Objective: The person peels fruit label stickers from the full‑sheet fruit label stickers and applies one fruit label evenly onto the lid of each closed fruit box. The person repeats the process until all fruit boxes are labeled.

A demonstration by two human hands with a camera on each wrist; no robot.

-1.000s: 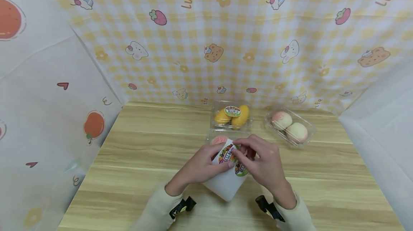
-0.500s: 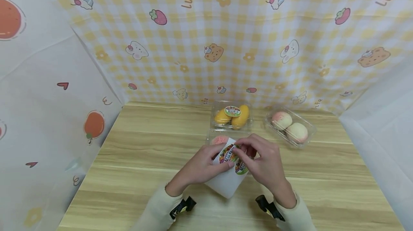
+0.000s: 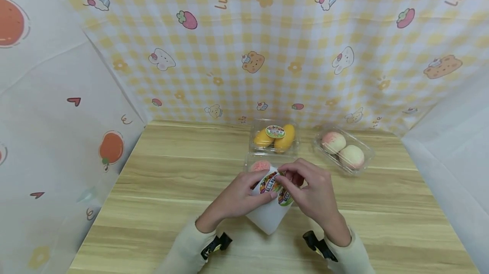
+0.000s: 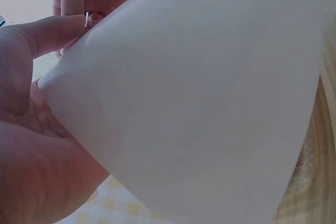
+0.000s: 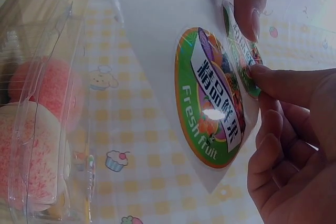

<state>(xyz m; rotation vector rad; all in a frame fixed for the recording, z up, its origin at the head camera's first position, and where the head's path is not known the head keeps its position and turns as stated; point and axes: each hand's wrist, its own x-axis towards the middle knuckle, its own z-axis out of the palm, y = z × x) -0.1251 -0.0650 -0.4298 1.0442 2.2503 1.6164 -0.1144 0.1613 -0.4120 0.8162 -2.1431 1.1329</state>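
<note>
My left hand [image 3: 240, 195] grips a white sticker sheet [image 3: 269, 218] by its upper left edge, thumb on the printed face. Two oval fruit stickers show on the sheet. At the upper one [image 3: 269, 182], my right hand [image 3: 311, 187] pinches the edge between thumb and index finger. The other sticker [image 5: 205, 103] lies flat, reading "Fresh fruit" in the right wrist view. In the left wrist view, the sheet's blank back [image 4: 199, 98] bends toward the camera and hides most of the work. Just behind the sheet stands a clear box holding pinkish peaches [image 5: 31, 156], partly covered.
At the back stands a clear box [image 3: 254, 148] of yellow mangoes with an oval sticker on its lid. To its right is another clear box [image 3: 366, 155] with two pale peaches. A patterned cloth [image 3: 263, 32] borders the wooden table [image 3: 172, 172] behind.
The sheet's lower corner has shifted slightly upward and its top edge has bent a little. Both hands keep nearly the same place and hold.
</note>
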